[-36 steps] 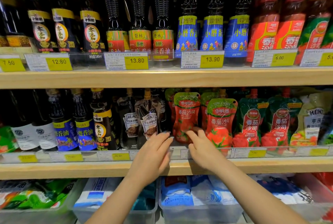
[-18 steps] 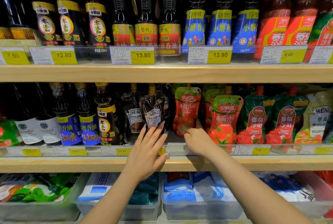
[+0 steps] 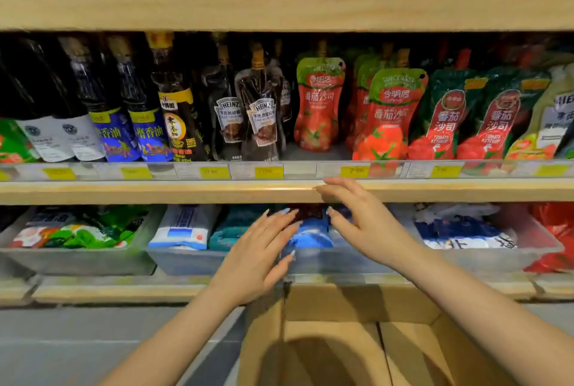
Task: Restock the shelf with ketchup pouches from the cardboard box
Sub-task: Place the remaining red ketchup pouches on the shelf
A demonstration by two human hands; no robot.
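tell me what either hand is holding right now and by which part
Nothing is held. The left hand and right hand are both open and empty, in front of the shelf edge, above the cardboard box.

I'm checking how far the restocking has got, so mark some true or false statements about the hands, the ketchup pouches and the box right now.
1. Both hands hold nothing. True: the left hand and right hand are open.
2. The right hand grips a ketchup pouch. False: it is below the pouches, in front of the shelf edge.
3. The cardboard box sits below the hands. True.
4. The ketchup pouches lie flat. False: they stand upright.
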